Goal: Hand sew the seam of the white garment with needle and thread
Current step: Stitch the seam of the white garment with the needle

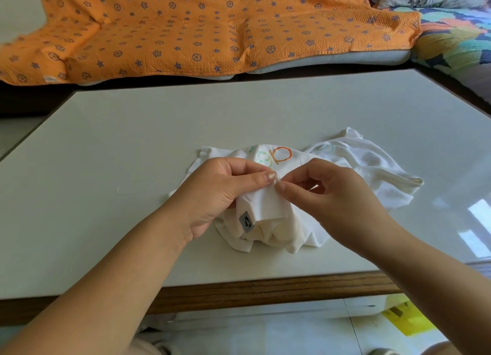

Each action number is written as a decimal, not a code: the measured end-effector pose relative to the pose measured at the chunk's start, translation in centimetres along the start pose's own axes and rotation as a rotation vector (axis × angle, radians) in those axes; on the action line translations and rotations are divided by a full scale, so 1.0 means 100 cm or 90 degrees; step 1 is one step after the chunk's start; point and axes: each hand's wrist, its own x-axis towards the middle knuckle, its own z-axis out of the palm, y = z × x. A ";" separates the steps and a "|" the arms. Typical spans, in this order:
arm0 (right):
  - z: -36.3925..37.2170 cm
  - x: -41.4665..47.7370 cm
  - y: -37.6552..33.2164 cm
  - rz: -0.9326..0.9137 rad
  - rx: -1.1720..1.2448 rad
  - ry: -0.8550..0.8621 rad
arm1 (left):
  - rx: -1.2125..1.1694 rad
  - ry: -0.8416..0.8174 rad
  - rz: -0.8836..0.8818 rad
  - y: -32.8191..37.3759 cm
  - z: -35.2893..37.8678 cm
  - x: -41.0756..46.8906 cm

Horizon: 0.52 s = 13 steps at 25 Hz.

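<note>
Left grip is pinching a raised fold of the white garment on the bench. Your right grip is pinching shut at the fold's edge, probably on the needle, which is too small to confirm. You're likely working mid-seam; finished stitches aren't showing.

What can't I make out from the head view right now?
All in the head view.
Needle and thread: too thin to make out where the left hand and right hand pinch the white garment.
Seam: hidden under those fingertips and the fold.
Grey label: print too small to read.
Yellow item on the floor: blurred.
</note>
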 end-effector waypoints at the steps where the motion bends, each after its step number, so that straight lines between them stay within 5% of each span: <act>1: 0.001 0.001 0.001 0.001 -0.003 0.002 | 0.000 0.000 -0.002 0.000 0.000 0.000; 8: -0.010 0.011 0.010 0.082 0.248 -0.095 | 0.092 0.023 0.005 0.005 -0.004 -0.002; 13: -0.016 0.006 0.008 0.005 0.034 -0.105 | 0.095 0.026 0.024 0.005 -0.004 -0.003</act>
